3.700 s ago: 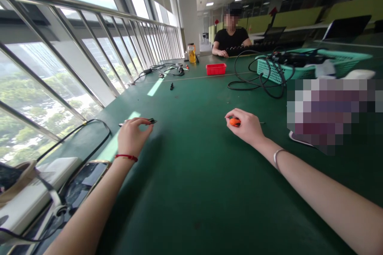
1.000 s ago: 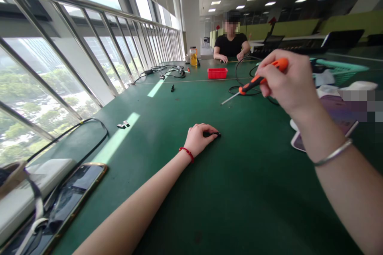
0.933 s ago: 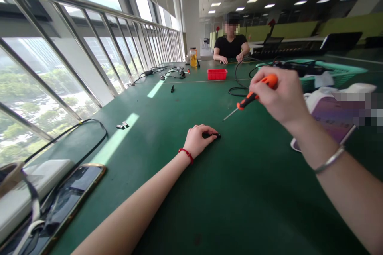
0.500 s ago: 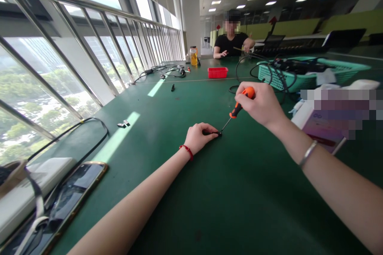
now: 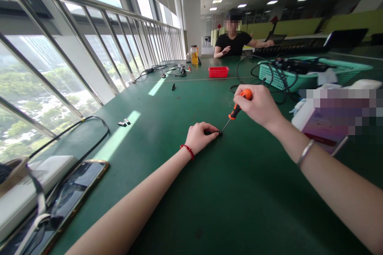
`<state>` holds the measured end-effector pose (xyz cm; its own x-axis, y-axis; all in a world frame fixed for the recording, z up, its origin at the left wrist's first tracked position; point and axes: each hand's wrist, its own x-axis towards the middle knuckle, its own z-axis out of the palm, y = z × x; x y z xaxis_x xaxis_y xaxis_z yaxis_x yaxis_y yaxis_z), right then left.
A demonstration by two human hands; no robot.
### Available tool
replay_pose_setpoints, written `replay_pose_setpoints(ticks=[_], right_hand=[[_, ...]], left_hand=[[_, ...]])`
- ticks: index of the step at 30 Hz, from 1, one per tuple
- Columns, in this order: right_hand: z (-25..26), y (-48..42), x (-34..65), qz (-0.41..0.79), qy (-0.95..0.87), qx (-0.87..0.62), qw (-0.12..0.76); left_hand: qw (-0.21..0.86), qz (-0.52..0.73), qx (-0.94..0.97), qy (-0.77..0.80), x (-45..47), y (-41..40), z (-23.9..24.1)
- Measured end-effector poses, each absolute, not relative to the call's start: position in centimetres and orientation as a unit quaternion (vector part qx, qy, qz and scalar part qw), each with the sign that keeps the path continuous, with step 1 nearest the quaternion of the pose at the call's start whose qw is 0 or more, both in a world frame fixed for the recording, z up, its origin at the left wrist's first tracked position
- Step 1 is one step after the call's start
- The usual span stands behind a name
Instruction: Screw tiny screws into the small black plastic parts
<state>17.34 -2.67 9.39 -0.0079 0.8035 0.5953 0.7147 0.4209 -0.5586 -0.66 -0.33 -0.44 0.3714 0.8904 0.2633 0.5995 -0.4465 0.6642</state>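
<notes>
- A phone is lying at the near left edge of the green table, with a black cable looping just beyond it.
- The left hand is resting on the table, fingers pinching a small black part flat against the surface.
- The right hand is gripping an orange-handled screwdriver, tilted down leftward, its tip touching the part.
- A teal basket of cables is sitting far right.
- Another person is sitting at the far end, beyond a red tray.
</notes>
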Motion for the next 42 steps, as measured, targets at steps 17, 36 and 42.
replay_pose_setpoints(ticks=[17,36,42], right_hand=[[9.33,-2.46,17.54,0.032,-0.720,-0.545,0.428],[9.93,-2.96,17.44,0.044,-0.722,-0.561,0.401],[9.96,-3.05,17.41,0.047,-0.722,-0.566,0.394]], left_hand=[[0.232,0.304,0.799,0.463,-0.73,-0.33,-0.50],[0.222,0.294,0.803,0.468,-0.66,-0.47,-0.28],[0.217,0.288,0.806,0.469,-0.68,-0.57,-0.13]])
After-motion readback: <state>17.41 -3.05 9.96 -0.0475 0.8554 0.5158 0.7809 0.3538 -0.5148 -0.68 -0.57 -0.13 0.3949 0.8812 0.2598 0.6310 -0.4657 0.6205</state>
